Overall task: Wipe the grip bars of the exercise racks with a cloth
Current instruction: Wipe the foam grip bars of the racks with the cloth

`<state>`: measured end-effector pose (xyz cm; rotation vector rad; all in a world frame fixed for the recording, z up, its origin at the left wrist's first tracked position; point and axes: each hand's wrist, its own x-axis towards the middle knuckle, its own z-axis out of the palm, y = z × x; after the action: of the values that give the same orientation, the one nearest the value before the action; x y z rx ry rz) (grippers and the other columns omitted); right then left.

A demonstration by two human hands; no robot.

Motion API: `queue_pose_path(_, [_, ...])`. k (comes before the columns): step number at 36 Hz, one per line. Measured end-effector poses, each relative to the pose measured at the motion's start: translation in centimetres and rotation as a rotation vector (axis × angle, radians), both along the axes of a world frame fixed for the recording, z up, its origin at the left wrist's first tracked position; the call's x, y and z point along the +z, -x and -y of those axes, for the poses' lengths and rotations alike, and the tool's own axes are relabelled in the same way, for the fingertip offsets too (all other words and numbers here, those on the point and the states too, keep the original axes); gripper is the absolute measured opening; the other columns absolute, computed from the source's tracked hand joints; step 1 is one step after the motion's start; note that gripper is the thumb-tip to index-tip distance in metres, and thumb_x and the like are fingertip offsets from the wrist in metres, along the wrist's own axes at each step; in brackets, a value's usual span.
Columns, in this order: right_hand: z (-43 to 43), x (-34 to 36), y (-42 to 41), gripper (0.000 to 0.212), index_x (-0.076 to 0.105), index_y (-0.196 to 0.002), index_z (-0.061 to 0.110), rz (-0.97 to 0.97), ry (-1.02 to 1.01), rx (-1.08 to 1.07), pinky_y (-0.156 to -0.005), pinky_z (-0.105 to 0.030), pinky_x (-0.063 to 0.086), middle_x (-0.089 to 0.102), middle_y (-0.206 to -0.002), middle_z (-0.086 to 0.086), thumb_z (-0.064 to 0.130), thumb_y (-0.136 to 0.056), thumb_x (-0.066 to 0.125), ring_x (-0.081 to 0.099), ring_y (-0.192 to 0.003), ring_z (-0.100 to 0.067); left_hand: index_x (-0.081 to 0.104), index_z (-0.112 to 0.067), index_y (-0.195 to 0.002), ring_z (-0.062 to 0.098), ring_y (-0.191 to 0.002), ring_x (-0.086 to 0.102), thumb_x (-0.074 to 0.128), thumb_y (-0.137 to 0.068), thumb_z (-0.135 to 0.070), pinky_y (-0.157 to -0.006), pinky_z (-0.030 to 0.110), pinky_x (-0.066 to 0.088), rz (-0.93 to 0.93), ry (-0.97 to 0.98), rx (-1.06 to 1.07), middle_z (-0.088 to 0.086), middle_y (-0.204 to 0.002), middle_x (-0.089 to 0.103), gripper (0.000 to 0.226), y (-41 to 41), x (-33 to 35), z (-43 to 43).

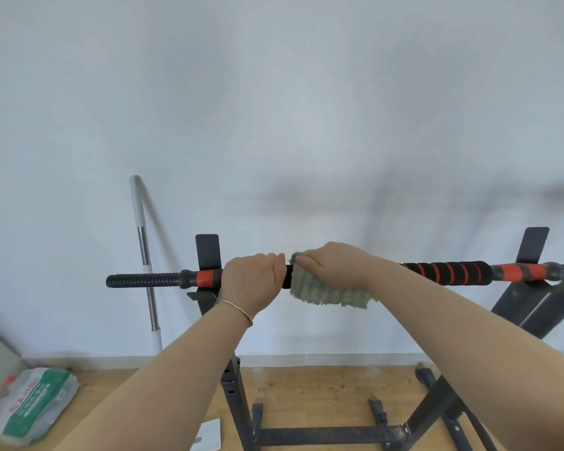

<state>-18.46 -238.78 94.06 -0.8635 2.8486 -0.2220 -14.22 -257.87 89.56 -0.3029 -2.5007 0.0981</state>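
Bar: the black and orange bar (446, 272) runs level across the middle of the frame, from a ribbed black end at the left to the right edge. It rests in the black rack (206, 250), whose two flat top plates stand up behind it, one left of centre and one at the far right.
Your left hand: your left hand (252, 281) is wrapped round the bar just right of the left orange section, knuckles up, fingers curled over the top.
Your right hand: your right hand (333, 264) sits just right of the left hand, nearly touching it, and clamps the cloth against the bar with fingers curled over the far side and the thumb pointing left.
Cloth: the grey-green cloth (331, 293) is draped over the bar under your right hand, and its loose edge hangs below the bar toward the right.
Bracelet: a thin bracelet (238, 310) circles your left wrist.
Wall side: a white and chrome pole (144, 252) leans on the white wall (274, 109), left of the rack.
Floor: a green and white bag (35, 405) lies at the lower left on the wooden floor (323, 385).
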Motion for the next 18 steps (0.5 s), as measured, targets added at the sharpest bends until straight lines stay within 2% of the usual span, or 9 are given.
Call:
queue_pose_path(2, [-0.2, 0.2, 0.5, 0.051, 0.061, -0.126, 0.026, 0.035, 0.044, -0.052, -0.088, -0.035, 0.040, 0.066, -0.111, 0.002, 0.050, -0.107, 0.019, 0.055, -0.108, -0.023, 0.045, -0.017, -0.060, 0.022, -0.035, 0.029, 0.027, -0.087, -0.018, -0.039, 0.024, 0.030, -0.004, -0.017, -0.004, 0.000, -0.045, 0.038, 0.032, -0.4, -0.2, 0.0])
queue_pose_path(4, [-0.8, 0.2, 1.3, 0.051, 0.058, -0.136, 0.024, 0.065, 0.032, -0.109, -0.098, -0.034, 0.036, 0.059, -0.137, -0.003, 0.046, -0.108, 0.022, 0.049, -0.125, -0.023, 0.043, -0.017, -0.061, 0.024, -0.037, 0.031, 0.021, -0.094, -0.020, -0.041, 0.027, 0.029, -0.018, -0.059, -0.004, -0.001, -0.047, 0.037, 0.040, -0.4, -0.6, 0.1])
queue_pose_path(6, [-1.8, 0.1, 1.7, 0.048, 0.055, -0.141, 0.023, 0.052, 0.044, -0.170, -0.102, -0.033, 0.034, 0.055, -0.144, -0.003, 0.042, -0.108, 0.025, 0.046, -0.131, -0.023, 0.044, -0.017, -0.062, 0.023, -0.041, 0.029, 0.010, -0.100, -0.026, -0.044, 0.028, 0.025, -0.029, -0.098, -0.004, -0.002, -0.050, 0.035, 0.053, -0.6, -1.0, 0.1])
queue_pose_path(9, [-4.2, -0.1, 1.4, 0.046, 0.062, -0.127, 0.019, -0.104, 0.130, -0.272, -0.087, -0.033, 0.042, 0.066, -0.122, -0.005, 0.043, -0.108, 0.028, 0.056, -0.108, -0.024, 0.046, -0.016, -0.066, 0.022, -0.045, 0.030, 0.002, -0.101, -0.028, -0.048, 0.029, 0.023, -0.029, -0.090, 0.021, -0.004, -0.055, 0.032, 0.057, -1.0, -1.2, -0.1])
queue_pose_path(11, [-5.6, -0.2, 0.7, 0.044, 0.058, -0.099, 0.016, -0.253, 0.203, -0.336, -0.071, -0.035, 0.042, 0.066, -0.090, -0.005, 0.047, -0.107, 0.028, 0.057, -0.083, -0.025, 0.049, -0.014, -0.072, 0.022, -0.049, 0.032, 0.015, -0.095, -0.016, -0.050, 0.030, 0.025, -0.037, -0.027, 0.039, -0.001, -0.059, 0.035, 0.041, -1.3, -0.8, -0.3])
queue_pose_path(13, [-6.5, -0.2, -0.3, 0.042, 0.045, -0.084, 0.017, -0.352, 0.277, -0.337, -0.062, -0.037, 0.041, 0.056, -0.070, -0.001, 0.048, -0.106, 0.030, 0.055, -0.068, -0.025, 0.049, -0.013, -0.075, 0.023, -0.055, 0.033, 0.036, -0.083, -0.007, -0.054, 0.032, 0.030, -0.050, 0.010, 0.049, 0.002, -0.061, 0.040, 0.017, -1.5, 0.0, -0.9])
queue_pose_path(15, [-6.6, -0.5, -1.3, 0.036, 0.044, -0.089, 0.022, -0.347, 0.276, -0.266, -0.062, -0.036, 0.041, 0.054, -0.072, 0.005, 0.053, -0.103, 0.032, 0.053, -0.066, -0.018, 0.051, -0.011, -0.076, 0.022, -0.057, 0.033, 0.050, -0.073, -0.001, -0.057, 0.034, 0.031, -0.045, 0.031, 0.028, 0.003, -0.062, 0.043, 0.011, -1.2, 1.1, -2.1])
queue_pose_path(16, [-6.5, -0.8, -2.0, 0.035, 0.047, -0.100, 0.028, -0.343, 0.208, -0.212, -0.064, -0.035, 0.043, 0.055, -0.080, 0.008, 0.058, -0.101, 0.031, 0.055, -0.070, -0.015, 0.053, -0.011, -0.081, 0.023, -0.057, 0.034, 0.054, -0.071, 0.000, -0.058, 0.033, 0.031, 0.004, 0.073, 0.042, 0.003, -0.064, 0.044, 0.015, -1.1, 1.8, -2.8])
queue_pose_path(18, [-6.5, -1.8, -2.7, 0.049, 0.045, -0.125, 0.043, -0.413, 0.040, -0.075, -0.064, -0.032, 0.046, 0.058, -0.093, 0.012, 0.072, -0.093, 0.021, 0.059, -0.079, -0.015, 0.052, -0.012, -0.108, 0.025, -0.064, 0.041, 0.053, -0.080, -0.005, -0.062, 0.032, 0.033, 0.172, 0.204, 0.093, 0.000, -0.073, 0.045, 0.029, -0.9, 2.4, -4.1])
